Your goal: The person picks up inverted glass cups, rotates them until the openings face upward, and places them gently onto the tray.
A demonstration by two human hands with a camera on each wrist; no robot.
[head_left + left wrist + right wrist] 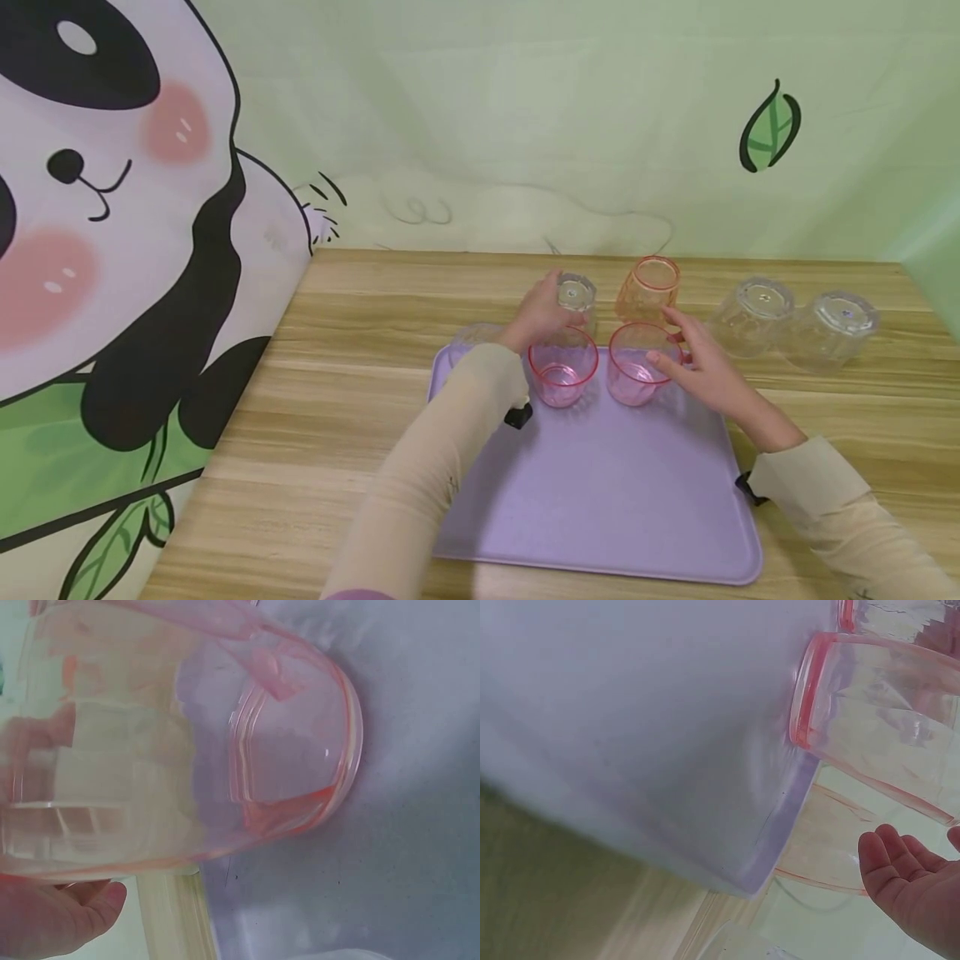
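My left hand has its fingers and thumb around an upturned clear glass just behind the purple tray. In the left wrist view, the left thumb and fingers show beyond a pink cup, partly seen through its wall. Two pink cups stand upright at the tray's back edge, a left one and a right one. Close to the right cup's side, my right hand has its fingers spread; the right wrist view shows its palm holding nothing.
An upturned orange glass stands behind the right pink cup. Two upturned clear glasses, one nearer and one farther right, stand on the wooden table. Another clear glass is partly hidden by the left arm. A panda-printed backdrop rises behind.
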